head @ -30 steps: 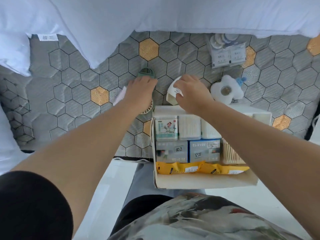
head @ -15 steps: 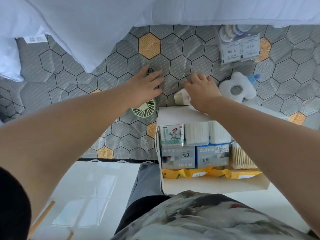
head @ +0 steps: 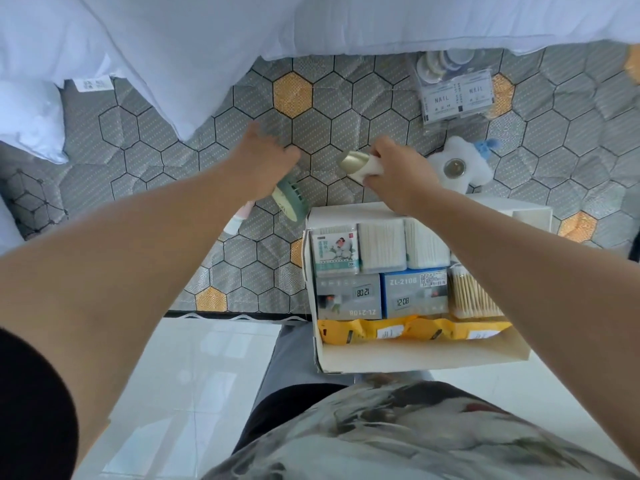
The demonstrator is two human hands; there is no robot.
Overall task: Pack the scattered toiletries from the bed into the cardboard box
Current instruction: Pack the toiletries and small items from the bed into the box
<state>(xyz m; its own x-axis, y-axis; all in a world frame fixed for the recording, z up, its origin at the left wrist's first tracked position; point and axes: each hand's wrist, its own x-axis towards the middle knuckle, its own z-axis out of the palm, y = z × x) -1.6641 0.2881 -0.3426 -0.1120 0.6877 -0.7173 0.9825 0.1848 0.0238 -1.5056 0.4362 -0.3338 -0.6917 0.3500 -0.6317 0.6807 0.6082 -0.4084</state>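
Two hands of mine are out over the bed (head: 363, 98), and the right hand (head: 401, 174) is the one with work in it: its fingers and thumb pinch a cream tube (head: 362, 168) just beyond the far rim of the cardboard box (head: 415, 358). This tube lies slanted, with its gold oval end pointing away and to the left and its other end hidden in my palm. The box is straight toward me from the tube, under my right forearm, so I judge the coming move is a short pull back and down. My left hand (head: 265, 157) is farther from the box, above the green fan (head: 289, 202), which is tilted on its edge; whether these fingers grip its handle I cannot tell. Inside the box I read "ZL-2108" and a printed clock "12:08" on the blue carton (head: 414, 292); the grey carton (head: 348, 296) beside it shows the same upside down. The clear pack (head: 453, 95), far on the bed, says "NAIL" twice.
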